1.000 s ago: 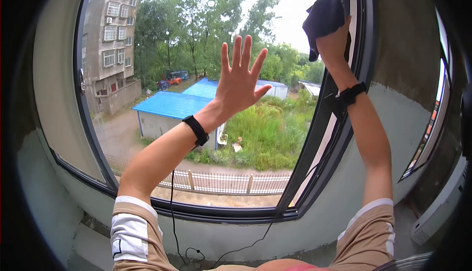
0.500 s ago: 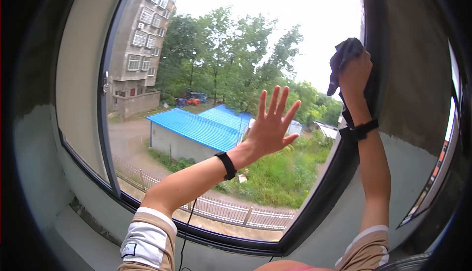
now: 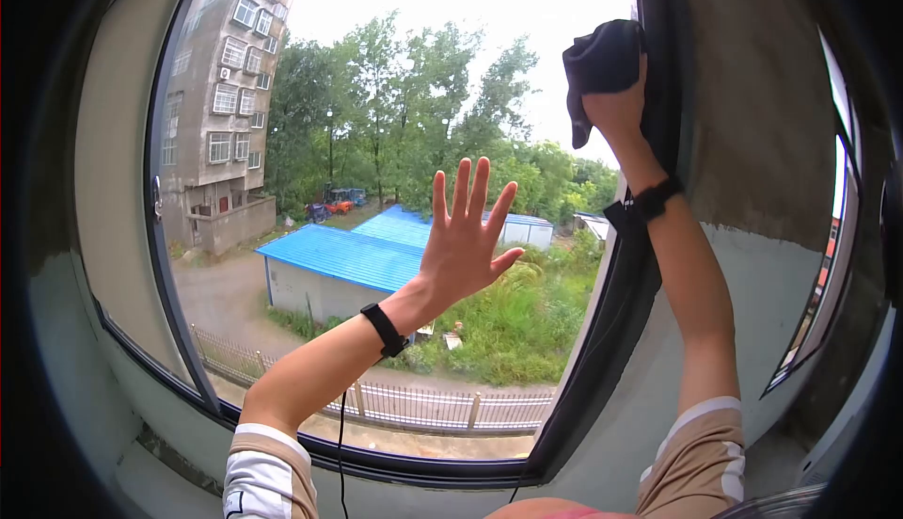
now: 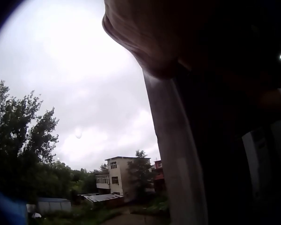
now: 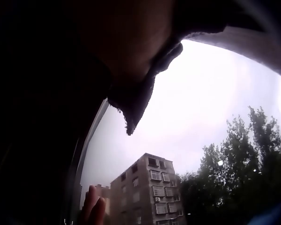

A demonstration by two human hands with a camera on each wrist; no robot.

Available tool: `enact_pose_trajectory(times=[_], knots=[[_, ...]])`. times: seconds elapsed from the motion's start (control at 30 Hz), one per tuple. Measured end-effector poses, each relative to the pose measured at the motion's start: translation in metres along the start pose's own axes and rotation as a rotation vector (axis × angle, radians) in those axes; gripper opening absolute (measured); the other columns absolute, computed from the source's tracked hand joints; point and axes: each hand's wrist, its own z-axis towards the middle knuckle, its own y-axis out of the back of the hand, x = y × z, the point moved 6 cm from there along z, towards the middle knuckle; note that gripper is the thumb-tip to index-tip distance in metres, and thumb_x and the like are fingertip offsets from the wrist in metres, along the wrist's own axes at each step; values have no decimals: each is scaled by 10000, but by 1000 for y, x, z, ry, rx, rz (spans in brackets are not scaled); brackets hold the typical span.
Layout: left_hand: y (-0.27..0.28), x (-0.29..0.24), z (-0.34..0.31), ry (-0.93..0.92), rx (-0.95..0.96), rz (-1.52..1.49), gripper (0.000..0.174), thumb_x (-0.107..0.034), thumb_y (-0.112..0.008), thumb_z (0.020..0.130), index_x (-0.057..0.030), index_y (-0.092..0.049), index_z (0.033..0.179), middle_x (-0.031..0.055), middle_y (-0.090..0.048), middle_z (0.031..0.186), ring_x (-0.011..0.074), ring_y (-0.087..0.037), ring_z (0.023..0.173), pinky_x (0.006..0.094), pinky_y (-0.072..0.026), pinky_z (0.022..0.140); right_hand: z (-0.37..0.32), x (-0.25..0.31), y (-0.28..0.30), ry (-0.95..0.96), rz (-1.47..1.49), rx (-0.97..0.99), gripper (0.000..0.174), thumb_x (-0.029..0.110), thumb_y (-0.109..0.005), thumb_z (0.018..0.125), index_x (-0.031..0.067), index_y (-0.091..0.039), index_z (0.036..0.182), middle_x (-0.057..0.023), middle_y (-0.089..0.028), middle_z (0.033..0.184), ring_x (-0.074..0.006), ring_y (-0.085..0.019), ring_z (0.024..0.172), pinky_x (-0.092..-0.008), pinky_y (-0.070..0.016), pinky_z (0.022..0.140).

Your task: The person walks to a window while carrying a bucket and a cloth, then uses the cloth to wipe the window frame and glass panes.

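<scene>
My right hand (image 3: 616, 110) holds a dark cloth (image 3: 602, 60) against the upper right of the window pane, beside the black frame (image 3: 649, 190). The cloth covers most of the fingers, and a loose end hangs down on the left. In the right wrist view, the ragged edge of the cloth (image 5: 136, 105) shows dark against the sky. Lower down, in front of the middle of the window (image 3: 376, 95), my left hand (image 3: 461, 246) is raised with its fingers straight and spread. Black bands circle both wrists.
A window handle (image 3: 157, 197) sits on the left frame. Thin black cables (image 3: 341, 453) hang below the left arm. Bare grey wall (image 3: 752, 143) borders the window on the right. Through the glass show a tall building (image 3: 221, 95), trees and blue roofs (image 3: 343, 257).
The right hand with the cloth dips along the right side of the window, then rises again. The left hand stays spread, now lower against the outdoor scene. The head view has shifted.
</scene>
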Motion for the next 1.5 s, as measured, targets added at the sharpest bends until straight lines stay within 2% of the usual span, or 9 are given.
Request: enact_pose_trajectory(times=[0.5, 0.57, 0.8, 0.83, 0.97, 1.1, 1.17, 1.37, 1.5], knots=[[3, 1, -2, -1, 21, -35, 966, -667, -555, 956, -100, -207, 1656, 338, -48, 1684, 512, -33, 1570, 723, -50, 1218, 171, -3, -20, 110, -378, -540, 304, 424, -674, 837, 138, -748, 906, -76, -738, 1012, -337, -674, 1042, -583, -483, 936], [1, 0, -2, -10, 33, -29, 959, -669, -545, 960, -98, -212, 1655, 341, -53, 1682, 515, -35, 1569, 723, -54, 1218, 189, 30, -31, -40, -419, -3, 192, 189, -518, 994, 62, -646, 1060, -83, -707, 853, -240, -692, 778, -370, -574, 770], [6, -1, -2, 1, 14, -29, 951, -651, -582, 940, -93, -264, 1641, 350, -92, 1675, 515, -40, 1569, 710, -60, 1222, 181, 132, -101, -93, 364, -125, 613, 138, -650, 891, 14, -431, 1450, -124, -644, 1245, -252, -542, 1305, -368, -420, 1129], [6, -1, -2, 5, 22, -33, 957, -643, -595, 934, -94, -260, 1643, 350, -89, 1676, 513, -38, 1570, 707, -59, 1224, 204, 146, -153, 134, -153, 154, 699, 162, -720, 819, 0, -448, 1441, -188, -582, 1356, -319, -519, 1325, -401, -377, 1162], [4, 2, -2, 4, 21, -70, 986, -627, -625, 918, -99, -231, 1652, 346, -81, 1679, 507, -38, 1573, 701, -64, 1227, 181, 190, -153, 360, -82, -258, 406, 442, -654, 859, 102, -802, 1025, -215, -606, 1320, -441, -444, 1354, -628, -315, 1117], [4, 2, -4, -6, 9, -58, 986, -624, -622, 925, -101, -215, 1655, 343, -77, 1680, 507, -40, 1573, 701, -62, 1227, 201, 132, -167, 251, -30, -192, 493, 410, -623, 887, 74, -739, 1229, -203, -543, 1408, -402, -363, 1428, -615, -225, 1192], [4, 2, -4, -16, -20, -74, 979, -621, -618, 932, -100, -214, 1655, 342, -72, 1681, 506, -41, 1573, 706, -58, 1225, 185, 100, -113, 232, -214, -266, 480, 232, -693, 830, -9, -631, 1240, -194, -652, 1239, -347, -544, 1276, -439, -406, 1121], [1, 2, -3, -7, -15, -79, 976, -628, -607, 938, -101, -208, 1656, 331, -49, 1687, 502, -40, 1574, 713, -61, 1223, 165, -11, -48, -9, 150, -214, 221, 247, -632, 880, 126, -696, 1054, -106, -706, 1067, -301, -663, 1058, -444, -507, 937], [2, 2, -5, 2, -9, -81, 973, -628, -607, 939, -105, -207, 1656, 329, -47, 1688, 501, -43, 1574, 713, -62, 1224, 159, 3, -39, 200, -558, -177, 235, 220, -569, 929, 88, -638, 1109, -108, -661, 1022, -288, -658, 983, -439, -513, 929]])
